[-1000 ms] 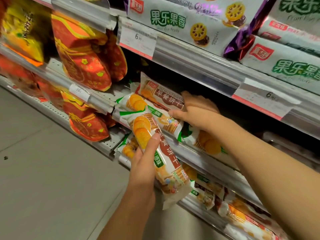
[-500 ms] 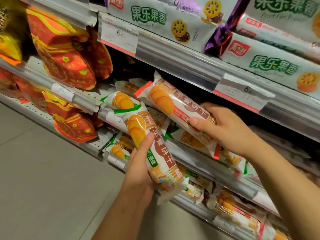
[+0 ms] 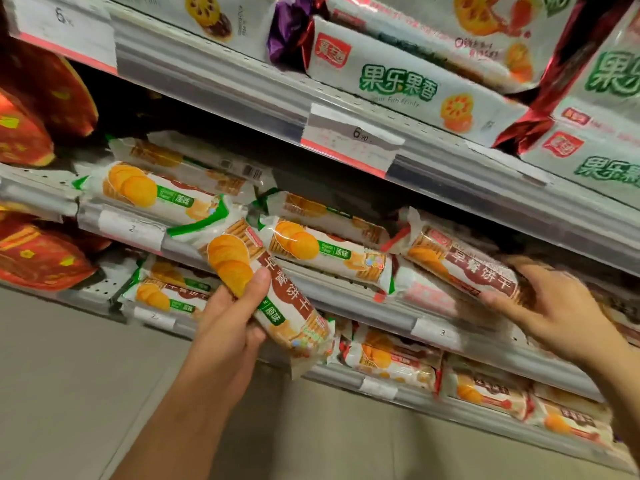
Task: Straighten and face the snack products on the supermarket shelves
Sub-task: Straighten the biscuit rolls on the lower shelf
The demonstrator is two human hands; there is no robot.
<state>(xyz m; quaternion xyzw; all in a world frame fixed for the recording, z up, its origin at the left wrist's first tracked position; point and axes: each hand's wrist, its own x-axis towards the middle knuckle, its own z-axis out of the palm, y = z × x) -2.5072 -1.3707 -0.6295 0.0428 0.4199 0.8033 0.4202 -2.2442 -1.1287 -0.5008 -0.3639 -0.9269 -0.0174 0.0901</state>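
Supermarket shelf (image 3: 239,252) holds our green-trimmed biscuit packs (image 3: 325,252); our left hand (image 3: 230,318) grips one tilted pack (image 3: 266,291), our right hand (image 3: 550,306) clasps a red-trimmed pack (image 3: 460,259).

Metal supermarket shelves (image 3: 242,88) run slantwise across the view, grey rails along their front edges carrying white price tags (image 3: 349,140) with a red lower strip. Perforated shelf boards (image 3: 100,284) show at the left. Below lies a plain beige tiled floor (image 3: 69,393) with faint joints. The recesses between shelves are dim.
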